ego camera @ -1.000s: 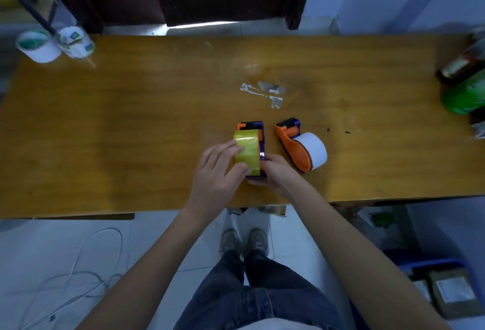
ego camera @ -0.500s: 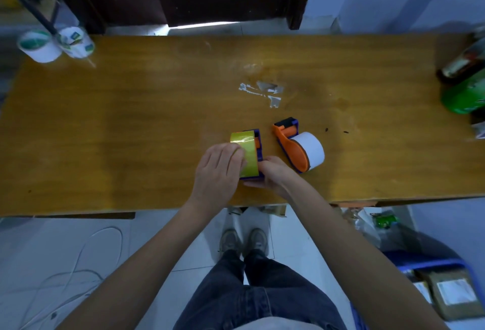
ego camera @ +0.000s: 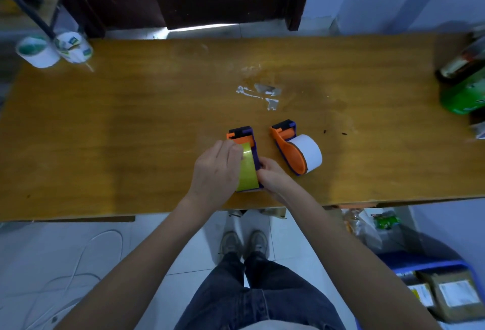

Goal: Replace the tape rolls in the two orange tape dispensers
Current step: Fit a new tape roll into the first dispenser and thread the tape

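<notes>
Two orange-and-purple tape dispensers lie near the front edge of the wooden table (ego camera: 131,125). The left dispenser (ego camera: 242,137) carries a yellow-green tape roll (ego camera: 248,169). My left hand (ego camera: 216,172) covers the roll's left side, fingers on the tape near the dispenser's front. My right hand (ego camera: 271,176) grips the dispenser's purple right side. The right dispenser (ego camera: 288,149) lies untouched and holds a white tape roll (ego camera: 308,152).
Two white tape rolls (ego camera: 39,52) (ego camera: 74,46) stand at the table's far left corner. Torn tape scraps (ego camera: 259,93) stick to the middle. A green packet (ego camera: 463,93) and a dark bottle (ego camera: 462,64) are at the right edge. Boxes sit on the floor at right.
The left dispenser with the yellow-green roll has come down toward the table and its orange front now shows. My left fingers have slid forward along the tape. The right dispenser has not moved.
</notes>
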Available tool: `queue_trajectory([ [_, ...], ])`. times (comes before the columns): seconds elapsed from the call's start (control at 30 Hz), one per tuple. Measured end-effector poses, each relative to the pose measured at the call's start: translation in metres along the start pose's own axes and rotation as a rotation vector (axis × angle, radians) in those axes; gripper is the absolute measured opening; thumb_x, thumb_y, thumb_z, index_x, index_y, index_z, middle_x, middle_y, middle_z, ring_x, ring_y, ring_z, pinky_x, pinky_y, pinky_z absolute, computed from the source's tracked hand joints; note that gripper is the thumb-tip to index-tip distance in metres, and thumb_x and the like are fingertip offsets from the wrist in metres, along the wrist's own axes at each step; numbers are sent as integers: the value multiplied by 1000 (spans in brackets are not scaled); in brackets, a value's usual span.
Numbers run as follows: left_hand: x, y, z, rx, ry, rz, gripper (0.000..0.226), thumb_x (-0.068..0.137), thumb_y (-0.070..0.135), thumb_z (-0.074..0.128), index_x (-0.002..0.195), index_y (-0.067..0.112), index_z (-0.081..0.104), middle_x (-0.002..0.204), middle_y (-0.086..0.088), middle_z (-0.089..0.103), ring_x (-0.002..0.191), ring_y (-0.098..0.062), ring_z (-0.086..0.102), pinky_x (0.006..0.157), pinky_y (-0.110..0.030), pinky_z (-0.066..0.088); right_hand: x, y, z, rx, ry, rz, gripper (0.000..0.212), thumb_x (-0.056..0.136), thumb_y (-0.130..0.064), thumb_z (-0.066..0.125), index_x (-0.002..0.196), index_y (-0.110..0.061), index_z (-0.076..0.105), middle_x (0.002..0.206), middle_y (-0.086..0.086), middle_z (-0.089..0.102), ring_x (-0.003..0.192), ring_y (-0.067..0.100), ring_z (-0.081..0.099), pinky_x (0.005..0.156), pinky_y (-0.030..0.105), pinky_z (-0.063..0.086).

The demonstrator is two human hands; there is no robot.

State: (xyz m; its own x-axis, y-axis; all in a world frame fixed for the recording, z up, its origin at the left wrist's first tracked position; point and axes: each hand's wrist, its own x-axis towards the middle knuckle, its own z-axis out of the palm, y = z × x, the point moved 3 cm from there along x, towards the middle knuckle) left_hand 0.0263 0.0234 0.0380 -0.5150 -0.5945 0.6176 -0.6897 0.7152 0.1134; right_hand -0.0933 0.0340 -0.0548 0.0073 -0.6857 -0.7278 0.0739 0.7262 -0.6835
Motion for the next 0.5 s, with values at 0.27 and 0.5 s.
queue_trajectory([
  [0.27,37,-30,2,-197,-244,-500,26,70,-16,47,84,6,48,76,-12,56,56,-34,54,46,-37,34,-10,-22,-6,77,-78,-46,36,88,4,56,119,-12,48,98,4,62,83,21,65,57,30,61],
  [0.5,39,-21,14,-317,-308,-670,26,81,-7,47,84,16,36,83,-10,56,75,-36,58,67,-47,46,-14,-13,-29,-182,-68,-107,44,85,4,59,126,-13,53,113,6,66,103,23,64,85,42,56],
])
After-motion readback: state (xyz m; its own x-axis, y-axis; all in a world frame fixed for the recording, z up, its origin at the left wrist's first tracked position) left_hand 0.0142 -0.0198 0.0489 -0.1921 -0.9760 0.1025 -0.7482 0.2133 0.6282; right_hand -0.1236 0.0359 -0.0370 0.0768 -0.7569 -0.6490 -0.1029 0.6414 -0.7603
